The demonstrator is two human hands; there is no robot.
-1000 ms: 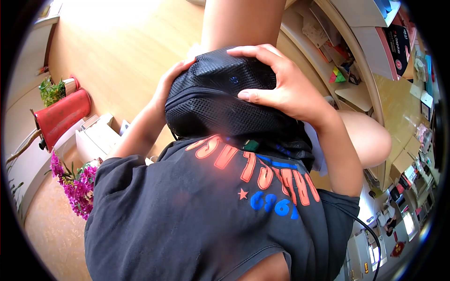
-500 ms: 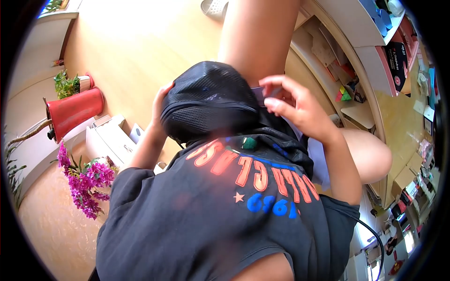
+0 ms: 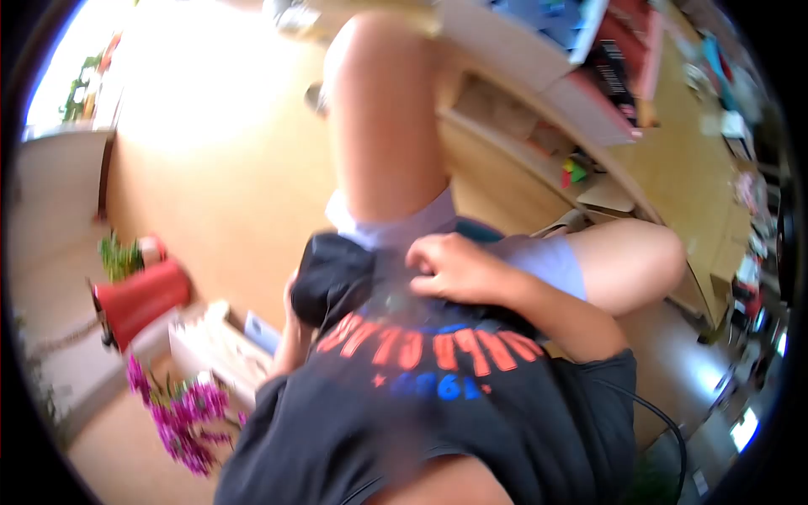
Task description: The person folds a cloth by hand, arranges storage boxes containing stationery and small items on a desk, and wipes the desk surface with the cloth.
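A black bag (image 3: 335,273), mesh with a zip in the earlier view, is held at my lap against the dark T-shirt (image 3: 421,412). My left hand (image 3: 296,324) grips its left side, with most of the fingers hidden behind it. Over the lap, just right of the bag, my right hand (image 3: 459,269) has its fingers curled in. A grey blur lies at those fingertips, so whatever they pinch does not show.
My bare knees stick out ahead and to the right. A shelved desk (image 3: 522,126) curves along the right. On the left stand a red pot (image 3: 143,303), pink flowers (image 3: 189,412) and a white drawer unit (image 3: 219,345).
The view has shifted and blurred. The bag sits lower and shows less of itself. My right hand has come inward to the left and down, and the dark flat piece beside it is no longer visible.
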